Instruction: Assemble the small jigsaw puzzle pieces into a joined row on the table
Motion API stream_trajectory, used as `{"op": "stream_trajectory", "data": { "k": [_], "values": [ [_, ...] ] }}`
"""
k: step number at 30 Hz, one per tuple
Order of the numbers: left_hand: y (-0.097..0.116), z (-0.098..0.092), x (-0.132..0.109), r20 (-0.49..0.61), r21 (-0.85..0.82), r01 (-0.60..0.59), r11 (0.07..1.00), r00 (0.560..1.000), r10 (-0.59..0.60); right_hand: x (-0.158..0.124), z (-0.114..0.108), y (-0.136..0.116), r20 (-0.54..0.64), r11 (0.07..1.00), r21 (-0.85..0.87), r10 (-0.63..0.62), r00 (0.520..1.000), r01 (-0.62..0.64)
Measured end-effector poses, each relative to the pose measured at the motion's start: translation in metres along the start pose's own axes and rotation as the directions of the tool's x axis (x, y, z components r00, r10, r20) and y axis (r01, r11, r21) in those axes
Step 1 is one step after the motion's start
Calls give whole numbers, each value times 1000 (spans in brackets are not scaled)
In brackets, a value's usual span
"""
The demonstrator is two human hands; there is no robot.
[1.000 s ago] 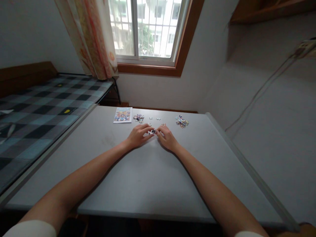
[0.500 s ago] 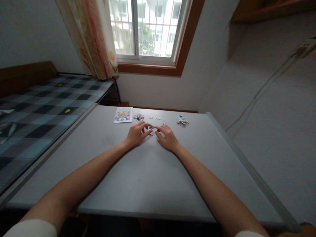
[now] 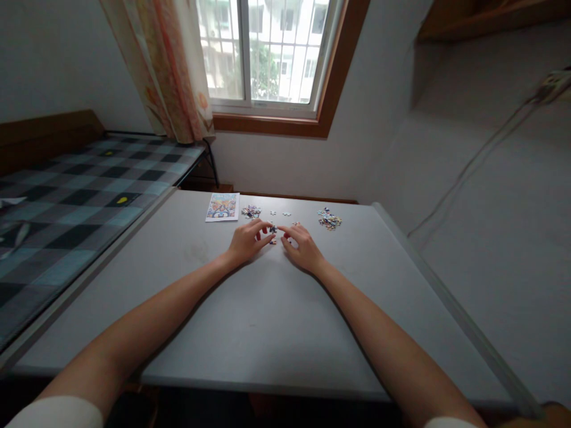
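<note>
At the middle of the table, my left hand [image 3: 247,241] has its thumb and index finger about a small dark jigsaw puzzle piece [image 3: 273,229]. From the other side, my right hand [image 3: 303,246] reaches with its index fingertip at the edge of that piece, its thumb apart and lower. A colourful puzzle piece [image 3: 273,242] lies just below the left thumb. More pieces are partly hidden behind the fingers. Beyond the hands lie two loose pale pieces, a left one [image 3: 273,213] and a right one [image 3: 286,214].
A printed picture sheet [image 3: 222,207] lies at the back left of the grey table [image 3: 250,333], beside a pile of puzzle pieces [image 3: 251,211]. Another pile [image 3: 329,219] is at the back right. A checked bed [image 3: 89,196] stands left; a wall with a cable [image 3: 468,160] rises right.
The dark piece and the fingertips about it have shifted very slightly. Both arms and the piles are otherwise where they were.
</note>
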State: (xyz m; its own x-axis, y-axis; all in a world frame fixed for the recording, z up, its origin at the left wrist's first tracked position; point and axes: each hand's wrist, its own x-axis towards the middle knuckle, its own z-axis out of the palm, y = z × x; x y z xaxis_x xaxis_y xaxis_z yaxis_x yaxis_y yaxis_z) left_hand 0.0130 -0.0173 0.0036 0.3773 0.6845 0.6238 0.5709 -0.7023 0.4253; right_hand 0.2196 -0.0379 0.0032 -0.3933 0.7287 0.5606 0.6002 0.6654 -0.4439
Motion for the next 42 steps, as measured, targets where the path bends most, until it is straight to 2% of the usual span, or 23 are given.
{"op": "stream_trajectory", "data": {
  "k": [17, 25, 42],
  "values": [
    [-2, 0, 0, -9, -3, 7, 1000, 1000, -7, 0, 4, 3, -48, 1000, 8, -27, 998, 28],
    [-2, 0, 1, -56, 26, 74, 997, 996, -73, -1, 4, 4, -54, 999, 22, -30, 998, 31],
    [-1, -1, 1, -34, 32, 25, 999, 999, -24, 0, 4, 3, -38, 999, 12, -47, 998, 48]
  ]
}}
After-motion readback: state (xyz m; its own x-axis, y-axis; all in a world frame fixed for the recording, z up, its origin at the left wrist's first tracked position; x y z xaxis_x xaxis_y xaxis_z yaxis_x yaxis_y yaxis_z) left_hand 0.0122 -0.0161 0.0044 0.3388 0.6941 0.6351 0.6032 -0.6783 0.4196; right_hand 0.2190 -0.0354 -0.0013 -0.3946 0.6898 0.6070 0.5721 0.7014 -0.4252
